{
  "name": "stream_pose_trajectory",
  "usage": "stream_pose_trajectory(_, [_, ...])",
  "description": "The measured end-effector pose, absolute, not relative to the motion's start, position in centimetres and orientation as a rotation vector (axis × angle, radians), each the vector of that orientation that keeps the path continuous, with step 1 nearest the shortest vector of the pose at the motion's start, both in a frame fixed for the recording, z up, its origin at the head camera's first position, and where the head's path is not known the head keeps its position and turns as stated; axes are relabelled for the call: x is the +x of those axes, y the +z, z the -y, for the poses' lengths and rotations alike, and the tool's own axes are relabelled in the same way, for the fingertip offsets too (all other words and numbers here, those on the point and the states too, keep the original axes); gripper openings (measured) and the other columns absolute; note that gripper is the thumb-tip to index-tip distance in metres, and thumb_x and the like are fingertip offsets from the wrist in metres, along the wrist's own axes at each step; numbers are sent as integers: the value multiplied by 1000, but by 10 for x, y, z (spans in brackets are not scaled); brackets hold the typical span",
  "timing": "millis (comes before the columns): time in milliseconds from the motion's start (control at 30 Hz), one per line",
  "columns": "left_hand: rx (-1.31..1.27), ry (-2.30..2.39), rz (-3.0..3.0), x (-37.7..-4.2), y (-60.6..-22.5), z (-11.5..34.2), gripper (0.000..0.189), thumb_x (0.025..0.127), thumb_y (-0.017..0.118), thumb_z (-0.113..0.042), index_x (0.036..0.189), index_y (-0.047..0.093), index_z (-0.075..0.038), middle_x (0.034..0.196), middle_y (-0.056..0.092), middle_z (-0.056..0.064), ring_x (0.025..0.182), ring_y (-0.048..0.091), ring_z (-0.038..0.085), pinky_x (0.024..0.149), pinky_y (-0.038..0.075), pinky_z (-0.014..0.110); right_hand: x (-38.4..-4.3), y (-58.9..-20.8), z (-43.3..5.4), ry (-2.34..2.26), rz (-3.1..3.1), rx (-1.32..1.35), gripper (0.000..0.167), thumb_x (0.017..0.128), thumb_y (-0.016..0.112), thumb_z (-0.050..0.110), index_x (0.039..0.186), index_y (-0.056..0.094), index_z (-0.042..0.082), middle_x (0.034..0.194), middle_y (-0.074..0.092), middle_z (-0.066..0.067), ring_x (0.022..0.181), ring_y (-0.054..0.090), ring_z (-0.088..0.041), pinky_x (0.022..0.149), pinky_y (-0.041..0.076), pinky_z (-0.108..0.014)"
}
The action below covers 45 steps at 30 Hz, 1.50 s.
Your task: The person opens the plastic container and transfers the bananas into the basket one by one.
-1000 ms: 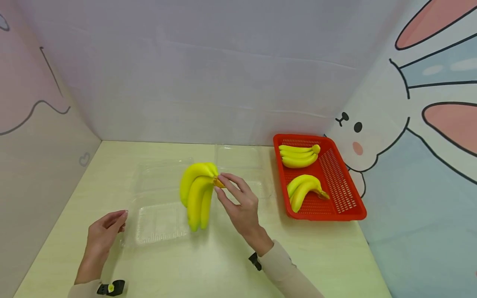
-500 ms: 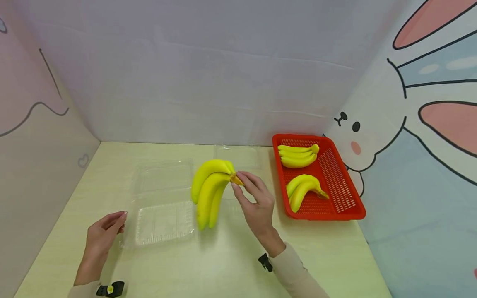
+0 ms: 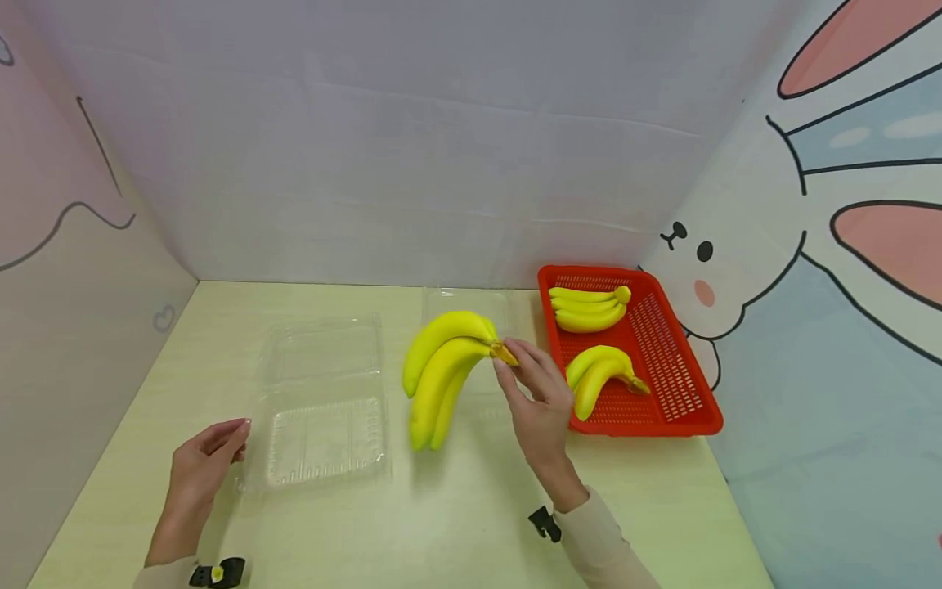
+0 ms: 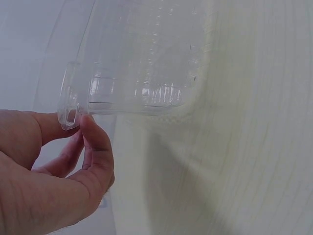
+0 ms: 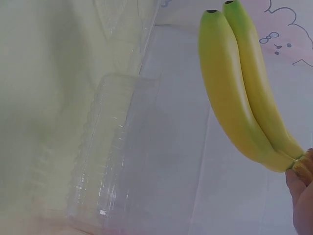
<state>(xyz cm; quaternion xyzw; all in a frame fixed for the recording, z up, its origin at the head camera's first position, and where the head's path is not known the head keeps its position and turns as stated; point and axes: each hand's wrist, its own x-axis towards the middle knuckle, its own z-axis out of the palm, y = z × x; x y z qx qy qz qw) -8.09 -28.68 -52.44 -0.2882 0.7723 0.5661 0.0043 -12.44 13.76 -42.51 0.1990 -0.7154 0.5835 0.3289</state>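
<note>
A bunch of yellow bananas (image 3: 449, 372) hangs from my right hand (image 3: 540, 401), which pinches it by the brown stem above the table. The right wrist view shows two bananas (image 5: 239, 88) of this bunch, their tips pointing up, with only a bit of the hand (image 5: 304, 200) at the edge. My left hand (image 3: 209, 458) pinches the rim of a clear plastic clamshell box (image 3: 324, 442) that lies spread out on the table. In the left wrist view, thumb and finger of the hand (image 4: 63, 171) meet at the corner tab of the box (image 4: 142, 93).
A second clear plastic box (image 3: 471, 307) lies behind the held bananas, partly hidden by them. At the right stands a red basket (image 3: 673, 360) with two bunches, one banana bunch (image 3: 589, 309) at its back and another banana bunch (image 3: 603, 376) nearer. Printed walls enclose the pale table (image 3: 412, 532).
My right hand has carried the bananas to the right, away from above the left box and toward the red basket. My left hand has stayed at the box's rim.
</note>
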Motion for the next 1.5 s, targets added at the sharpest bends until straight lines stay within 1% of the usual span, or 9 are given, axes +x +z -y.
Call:
stream_pose_trajectory(133, [-906,1781,-2418,-81,-525,287,45,101,67,-28,131,62,5,83,68,-16,75,62,6,66,54,17,-123,-425,-148,1572,1872,471,36,89,71,-13,124,70,-8,118,67,-22,108,70,-19,87,58,-31])
stream_pose_trajectory(333, [-903,1787,-2415,-81,-525,287,43,101,67,-27,130,62,5,83,68,-15,75,62,6,65,54,18,-122,-424,-162,1572,1869,377,35,90,71,-13,124,71,-6,119,69,-21,107,71,-18,88,58,-29])
stream_pose_trajectory(567, [-897,1796,-2417,-82,-525,287,41,101,68,-27,127,64,4,82,68,-16,75,62,6,65,54,18,-118,-418,-177,1561,1833,304,37,88,68,-19,123,70,-9,120,67,-27,107,69,-15,89,56,-25])
stream_pose_trajectory(767, [-895,1793,-2413,-82,-524,287,40,101,68,-27,127,64,4,82,68,-16,75,62,6,65,54,17,-120,-423,-198,1615,1747,279,35,88,68,-19,122,70,-10,117,70,-22,104,68,-19,87,57,-24])
stream_pose_trajectory(867, [-891,1798,-2406,-81,-523,288,40,101,69,-27,127,65,4,83,69,-16,75,63,6,65,54,17,-120,-423,-206,1649,1697,288,34,88,65,-23,121,68,-15,116,70,-24,104,69,-20,88,57,-25])
stream_pose_trajectory(1000, [-888,1798,-2399,-81,-522,288,39,101,68,-28,126,65,2,84,69,-17,76,63,6,66,55,17,-115,-416,-212,1618,1696,255,31,89,64,-22,119,67,-17,113,71,-24,98,69,-16,87,57,-21])
stream_pose_trajectory(1133, [-902,1798,-2391,-80,-520,287,37,101,68,-27,125,66,1,84,69,-17,76,63,6,66,55,17,-110,-408,-217,1594,1704,203,27,91,65,-19,118,67,-18,111,72,-20,96,69,-13,86,56,-19])
stream_pose_trajectory(1300, [-904,1805,-2398,-79,-519,287,36,101,69,-28,124,67,0,84,69,-17,76,63,6,66,55,17,-109,-405,-227,1611,1675,172,26,92,64,-17,118,67,-18,111,73,-15,98,69,-13,87,56,-19])
stream_pose_trajectory(1500, [-918,1808,-2391,-78,-517,286,35,100,69,-28,123,68,-1,83,69,-18,76,63,6,67,55,17,-110,-403,-240,1667,1603,147,26,92,65,-16,118,66,-20,110,74,-15,97,70,-15,85,56,-20])
